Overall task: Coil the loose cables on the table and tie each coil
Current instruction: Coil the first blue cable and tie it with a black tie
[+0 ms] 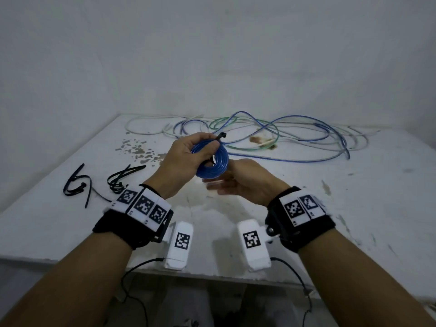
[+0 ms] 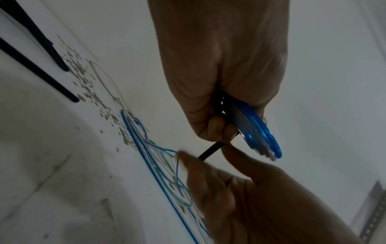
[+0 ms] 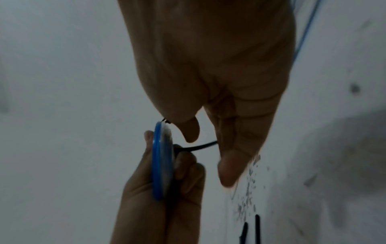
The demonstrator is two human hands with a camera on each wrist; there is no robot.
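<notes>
One blue coil point(image 1: 210, 159) sits above mid-desk point(image 1: 354, 208), gripped by our left hand point(image 1: 186, 159). The black tie point(image 2: 211, 150) trails toward the right hand point(image 1: 245, 182), whose fingers point(image 3: 229, 168) appear to pinch it; blur leaves this uncertain. We judge: pull the tail straight and keep the turns flat. Only the head view shows loose cables point(image 1: 271, 135) at 12 o'clock and spare ties point(image 1: 118, 180) at 9.

right hand point(image 1: 245, 182) fingers point(image 1: 215, 185) motion-blurred; black tie point(image 2: 211, 151) end hidden behind them
</notes>
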